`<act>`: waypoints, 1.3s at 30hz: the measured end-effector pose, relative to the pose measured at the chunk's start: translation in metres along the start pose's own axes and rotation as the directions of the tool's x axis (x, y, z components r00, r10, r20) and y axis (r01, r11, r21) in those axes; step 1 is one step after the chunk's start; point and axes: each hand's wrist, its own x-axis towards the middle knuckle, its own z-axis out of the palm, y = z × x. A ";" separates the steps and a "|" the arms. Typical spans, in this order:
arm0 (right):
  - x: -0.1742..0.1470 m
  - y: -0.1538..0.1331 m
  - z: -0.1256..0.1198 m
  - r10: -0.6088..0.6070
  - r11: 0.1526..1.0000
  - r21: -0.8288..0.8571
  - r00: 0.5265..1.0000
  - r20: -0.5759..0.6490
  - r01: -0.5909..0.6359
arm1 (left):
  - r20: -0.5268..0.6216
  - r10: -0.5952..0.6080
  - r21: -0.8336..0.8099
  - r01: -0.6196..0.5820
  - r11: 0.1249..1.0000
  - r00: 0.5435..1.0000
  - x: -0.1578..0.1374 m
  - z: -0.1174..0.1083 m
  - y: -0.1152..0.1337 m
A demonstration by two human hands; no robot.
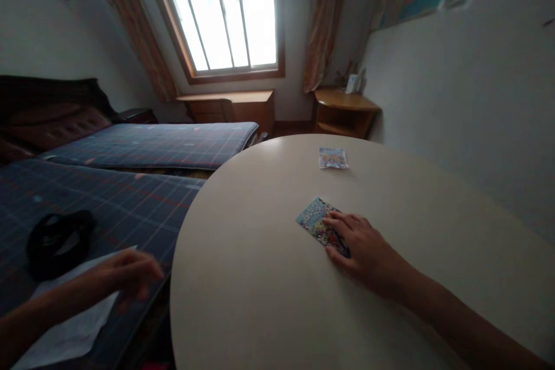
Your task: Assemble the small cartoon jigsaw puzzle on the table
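Note:
My right hand [362, 248] lies on a colourful printed card or thin booklet [318, 217] on the round pale table [243, 277]. Its fingers are spread over the card's right part, with the thumb by the near edge. Farther back on the table is a small printed packet [333, 158], apart from the hand. At the lower left, my left hand [132, 277] hangs in the air over the bed side, slightly blurred. Its fingers are loosely bent and apart, and nothing shows in them.
Left of the table are two mattresses with plaid covers [173, 141]. On the nearer one lie a black coiled item [60, 243] and white paper [73, 335]. A wooden desk [254, 107] stands under the window, and a corner shelf [344, 101] stands behind the table.

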 end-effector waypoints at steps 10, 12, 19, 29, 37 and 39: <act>-0.001 0.010 0.003 -0.175 0.979 0.080 0.975 -0.136 0.187 | 0.343 0.620 0.465 -0.701 0.540 0.706 0.106 0.096 0.137; -0.002 0.009 0.002 -0.197 0.974 0.082 0.970 -0.140 0.210 | 0.412 0.608 0.514 -0.724 0.460 0.679 0.119 0.116 0.144; -0.002 0.009 0.000 -0.182 0.975 0.103 0.974 -0.135 0.197 | 0.489 0.626 0.538 -0.775 0.331 0.607 0.160 0.159 0.162; 0.007 0.037 -0.005 -0.080 0.977 0.184 0.984 -0.160 0.109 | 0.438 0.754 0.489 -0.834 0.258 0.490 0.208 0.182 0.188; 0.010 0.044 -0.006 -0.102 0.952 0.270 0.981 -0.165 0.144 | 0.362 0.847 0.428 -0.877 0.219 0.388 0.209 0.200 0.187; 0.010 0.044 -0.006 -0.115 0.944 0.289 0.979 -0.168 0.160 | 0.353 0.853 0.425 -0.878 0.220 0.385 0.207 0.200 0.186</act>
